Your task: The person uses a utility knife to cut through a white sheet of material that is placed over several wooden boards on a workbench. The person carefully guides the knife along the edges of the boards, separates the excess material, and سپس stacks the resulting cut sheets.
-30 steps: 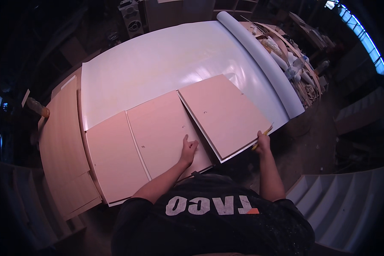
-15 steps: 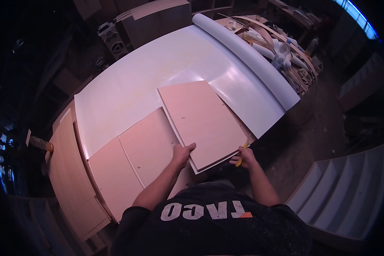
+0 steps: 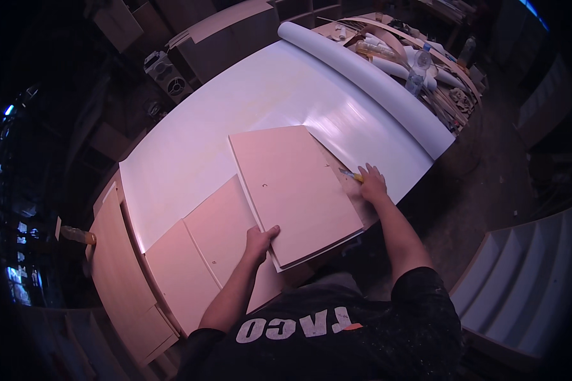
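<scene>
My left hand [image 3: 259, 242] grips the near left edge of a pale pinkish board [image 3: 297, 193], thumb on top; the board lies overlapping its neighbour. My right hand [image 3: 372, 184] holds a yellow-handled utility knife [image 3: 353, 174] just right of that board, its tip at the cut edge of a large glossy white sheet [image 3: 197, 146], where a strip of bare wood shows. Two similar boards [image 3: 213, 232] lie side by side to the left. The sheet's far right end is a long roll [image 3: 365, 86].
Plywood panels [image 3: 124, 273] lie at the left with an amber bottle [image 3: 82, 235]. Offcuts and plastic bottles [image 3: 422, 60] are heaped beyond the roll. A speaker-like box [image 3: 165, 73] stands behind. White shelving units [image 3: 515, 282] stand at the lower right, beside the floor [image 3: 451, 209].
The right-hand board has shifted left over its neighbour. My left hand has taken hold of its edge, and my right hand has moved forward with the knife along the sheet's edge.
</scene>
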{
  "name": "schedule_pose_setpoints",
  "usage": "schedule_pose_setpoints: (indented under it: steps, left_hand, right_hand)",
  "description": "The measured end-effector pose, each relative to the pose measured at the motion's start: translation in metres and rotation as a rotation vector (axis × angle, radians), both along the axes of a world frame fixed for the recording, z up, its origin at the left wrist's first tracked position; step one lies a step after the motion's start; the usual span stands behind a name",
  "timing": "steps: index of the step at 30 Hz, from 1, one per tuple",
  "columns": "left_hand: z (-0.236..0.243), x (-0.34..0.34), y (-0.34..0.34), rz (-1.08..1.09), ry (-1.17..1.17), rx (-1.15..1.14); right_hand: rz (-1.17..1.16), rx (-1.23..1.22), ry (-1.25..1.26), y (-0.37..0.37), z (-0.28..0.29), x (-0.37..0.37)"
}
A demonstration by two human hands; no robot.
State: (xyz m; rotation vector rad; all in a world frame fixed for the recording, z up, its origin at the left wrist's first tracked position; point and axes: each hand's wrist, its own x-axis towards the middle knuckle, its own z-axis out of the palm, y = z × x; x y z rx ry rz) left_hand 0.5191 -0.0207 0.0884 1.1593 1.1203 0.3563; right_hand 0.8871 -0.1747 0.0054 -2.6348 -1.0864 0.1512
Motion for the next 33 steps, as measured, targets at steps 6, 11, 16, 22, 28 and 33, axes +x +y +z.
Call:
schedule_pose_setpoints:
  steps: [6,11,16,22,28,33]
  left_hand:
    - [0.004,-0.018,0.002,0.021,-0.001,-0.082]
    - [0.000,-0.021,-0.004,0.049,-0.074,-0.126]
    - [-0.005,-0.019,-0.014,0.073,-0.147,-0.182]
    - [-0.020,-0.015,-0.033,0.102,-0.238,-0.230]
    - [-0.037,-0.028,-0.036,0.100,-0.196,-0.204]
    - [-0.053,-0.027,-0.032,0.052,-0.173,-0.142]
  right_hand:
    - [0.049,-0.246,0.200,0.033,-0.003,0.002]
    - [0.077,-0.292,0.218,0.035,-0.006,0.007]
    - [0.087,-0.289,0.239,0.037,-0.009,0.016]
    - [0.096,-0.230,0.262,0.036,-0.012,0.025]
    - [0.146,-0.248,0.258,0.036,0.001,0.019]
    - [0.109,-0.242,0.284,0.035,-0.003,0.025]
